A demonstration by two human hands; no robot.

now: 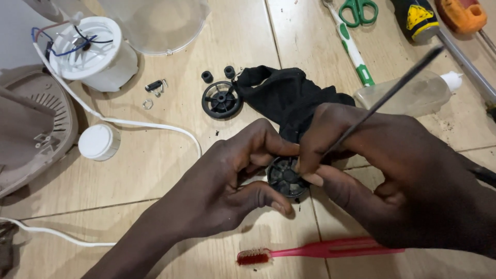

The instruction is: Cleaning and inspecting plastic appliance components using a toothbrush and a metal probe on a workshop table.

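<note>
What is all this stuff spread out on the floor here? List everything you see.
Small ribbed wheel: one, black, between both hands.
Thin rod tool: one, dark, in the right hand, tip at that wheel.
Second wheel: one, black, beside the cloth.
Cloth: one, black, crumpled, centre.
Rubber bushings: two, black, above the second wheel.
Motor housing: one, white, wired, upper left.
Round cap: one, white, left.
Toothbrush: one, red, bottom.
Squeeze bottle: one, clear, right.
Scissors: one, green-handled, top.
Left hand: one, gripping the wheel.
Right hand: one, holding the rod.
</note>
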